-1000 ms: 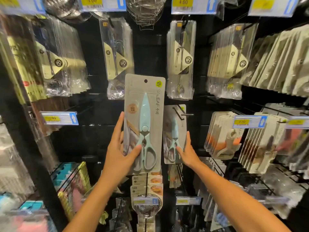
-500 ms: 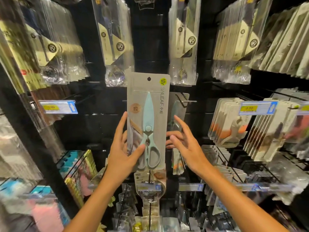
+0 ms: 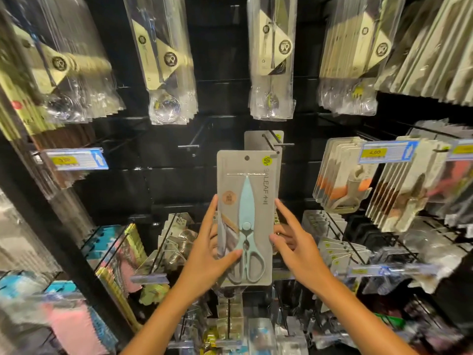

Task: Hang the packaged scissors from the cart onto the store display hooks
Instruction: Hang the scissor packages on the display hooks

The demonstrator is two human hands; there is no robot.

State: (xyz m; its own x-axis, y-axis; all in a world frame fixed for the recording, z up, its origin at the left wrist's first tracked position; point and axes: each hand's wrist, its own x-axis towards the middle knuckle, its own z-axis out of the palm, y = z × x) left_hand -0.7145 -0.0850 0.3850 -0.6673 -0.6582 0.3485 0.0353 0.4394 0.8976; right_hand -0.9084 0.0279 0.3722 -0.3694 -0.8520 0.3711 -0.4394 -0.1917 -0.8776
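A grey card pack of pale-blue scissors [image 3: 247, 221] stands upright in front of the black display wall. My left hand [image 3: 204, 254] grips its lower left edge, thumb across the front near the handles. My right hand [image 3: 294, 242] touches the pack's right edge with fingers nearly straight. Just above and behind the pack, another scissors pack [image 3: 258, 140] hangs on a double metal hook [image 3: 275, 144]. The held pack's hang hole sits below that hook's tips. The cart is out of view.
An empty black hook [image 3: 195, 137] juts out left of the scissors hook. Clear bags of utensils [image 3: 169, 62] hang in rows above. Peelers in packs [image 3: 343, 175] and blue price tags [image 3: 386, 152] fill the right; more packs crowd the hooks below.
My right hand left the hung pack and came over to the right edge of the held pack. The held pack now sits lower relative to the hook.
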